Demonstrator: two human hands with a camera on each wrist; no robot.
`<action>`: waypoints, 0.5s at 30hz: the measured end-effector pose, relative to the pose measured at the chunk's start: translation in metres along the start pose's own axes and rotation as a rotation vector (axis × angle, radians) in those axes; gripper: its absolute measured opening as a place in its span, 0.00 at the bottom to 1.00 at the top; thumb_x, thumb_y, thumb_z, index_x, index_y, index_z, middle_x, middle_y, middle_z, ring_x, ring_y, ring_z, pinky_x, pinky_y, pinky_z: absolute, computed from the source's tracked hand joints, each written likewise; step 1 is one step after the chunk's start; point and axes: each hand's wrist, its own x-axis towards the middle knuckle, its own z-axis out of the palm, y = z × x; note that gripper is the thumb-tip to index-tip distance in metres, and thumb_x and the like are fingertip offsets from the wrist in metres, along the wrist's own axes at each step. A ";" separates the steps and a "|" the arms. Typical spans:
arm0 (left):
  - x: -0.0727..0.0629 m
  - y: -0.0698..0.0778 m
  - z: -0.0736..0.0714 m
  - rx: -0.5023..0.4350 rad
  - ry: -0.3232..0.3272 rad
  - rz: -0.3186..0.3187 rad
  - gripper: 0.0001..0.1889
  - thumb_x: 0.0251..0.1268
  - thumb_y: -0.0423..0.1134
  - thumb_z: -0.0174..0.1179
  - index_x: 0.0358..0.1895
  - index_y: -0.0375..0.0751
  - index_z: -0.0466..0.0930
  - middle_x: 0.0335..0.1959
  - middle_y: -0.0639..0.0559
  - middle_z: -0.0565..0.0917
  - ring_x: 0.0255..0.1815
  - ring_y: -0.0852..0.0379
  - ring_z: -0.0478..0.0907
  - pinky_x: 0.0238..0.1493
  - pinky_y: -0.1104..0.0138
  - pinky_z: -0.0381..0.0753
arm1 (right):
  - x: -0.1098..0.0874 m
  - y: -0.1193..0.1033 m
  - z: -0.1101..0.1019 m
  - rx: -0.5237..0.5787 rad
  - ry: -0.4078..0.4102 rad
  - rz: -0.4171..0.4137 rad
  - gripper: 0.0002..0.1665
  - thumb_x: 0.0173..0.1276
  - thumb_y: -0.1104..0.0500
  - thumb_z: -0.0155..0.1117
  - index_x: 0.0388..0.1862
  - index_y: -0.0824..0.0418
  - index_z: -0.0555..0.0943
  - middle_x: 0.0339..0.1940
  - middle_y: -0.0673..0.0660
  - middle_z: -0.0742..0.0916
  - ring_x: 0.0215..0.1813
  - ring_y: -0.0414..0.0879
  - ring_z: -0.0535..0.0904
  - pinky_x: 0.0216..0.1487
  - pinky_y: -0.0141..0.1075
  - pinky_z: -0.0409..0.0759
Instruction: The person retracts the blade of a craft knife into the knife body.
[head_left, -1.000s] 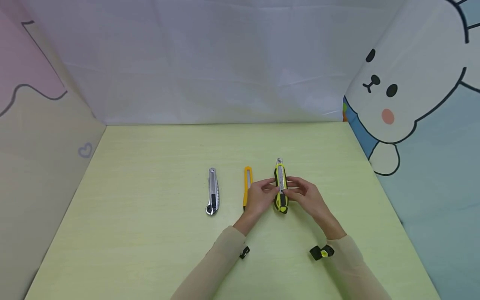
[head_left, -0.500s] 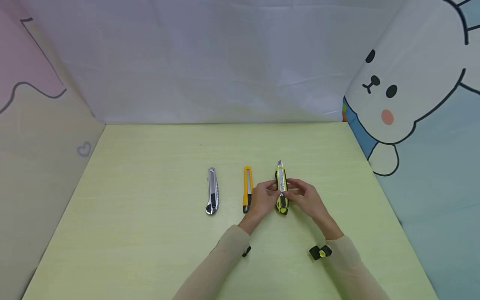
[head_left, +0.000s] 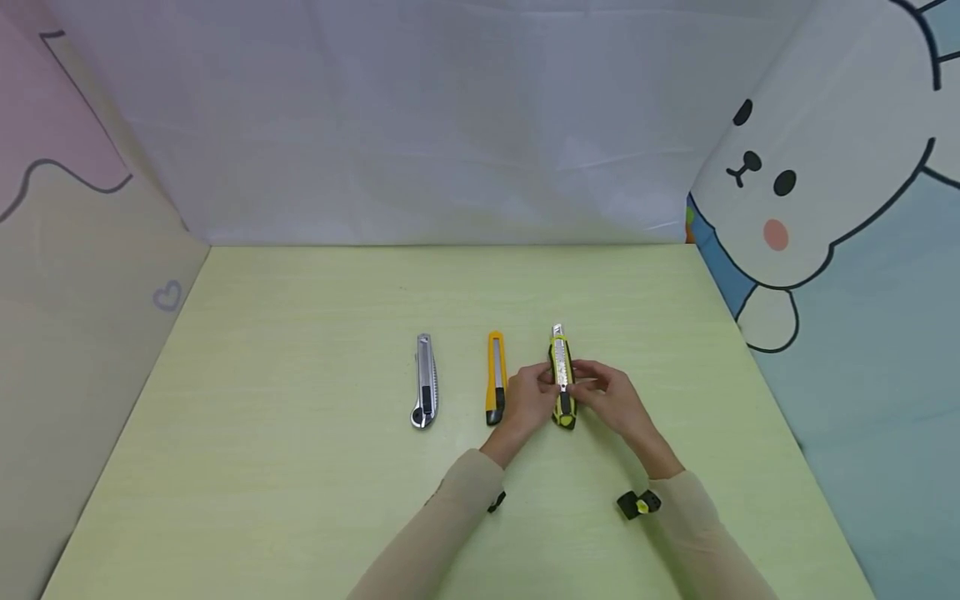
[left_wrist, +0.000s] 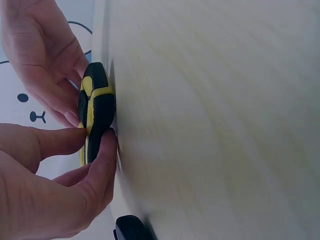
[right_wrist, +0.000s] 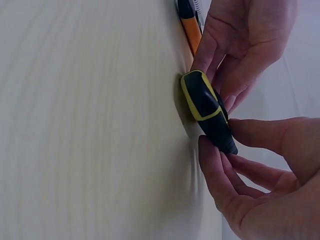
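Observation:
A yellow-green and black utility knife (head_left: 560,360) points away from me, right of the table's middle. Its handle end faces me. My left hand (head_left: 531,400) pinches its left side between thumb and fingers. From the other side my right hand (head_left: 617,404) grips it the same way. In the left wrist view the thick black-and-yellow knife body (left_wrist: 97,102) stays close to the tabletop; whether it touches is hard to tell. The right wrist view shows the knife (right_wrist: 205,102) end-on between both hands. Left of my left hand lies an orange utility knife (head_left: 495,375) with a black end.
A silver utility knife (head_left: 424,383) lies further left, parallel to the orange one. The pale yellow-green tabletop (head_left: 300,500) meets a white cloth wall (head_left: 420,125) at the back. Printed side panels, one with a white cartoon animal (head_left: 817,150), border it left and right.
Both hands and the yellow-green knife have come down slightly toward me. My left hand has shifted a little right, uncovering the black end of the orange knife.

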 end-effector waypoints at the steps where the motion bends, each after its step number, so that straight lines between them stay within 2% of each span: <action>1: 0.000 0.000 0.000 0.004 -0.003 -0.002 0.20 0.67 0.25 0.65 0.62 0.30 0.81 0.43 0.42 0.88 0.38 0.56 0.86 0.35 0.71 0.84 | 0.000 0.000 0.000 -0.006 0.001 -0.003 0.28 0.74 0.63 0.66 0.70 0.71 0.74 0.60 0.70 0.84 0.56 0.61 0.83 0.45 0.33 0.81; 7: 0.000 -0.001 0.001 0.014 -0.017 -0.025 0.22 0.67 0.25 0.65 0.64 0.28 0.78 0.52 0.38 0.85 0.43 0.54 0.87 0.38 0.69 0.86 | 0.000 0.002 0.002 -0.041 0.008 -0.015 0.27 0.75 0.63 0.65 0.68 0.73 0.75 0.61 0.70 0.84 0.58 0.61 0.83 0.47 0.31 0.80; 15: 0.002 0.001 0.002 0.034 -0.039 -0.065 0.24 0.68 0.26 0.64 0.67 0.29 0.76 0.48 0.43 0.84 0.43 0.56 0.84 0.39 0.69 0.85 | -0.001 0.005 0.003 -0.070 0.018 -0.042 0.26 0.73 0.64 0.67 0.67 0.72 0.76 0.58 0.70 0.85 0.54 0.60 0.84 0.44 0.32 0.81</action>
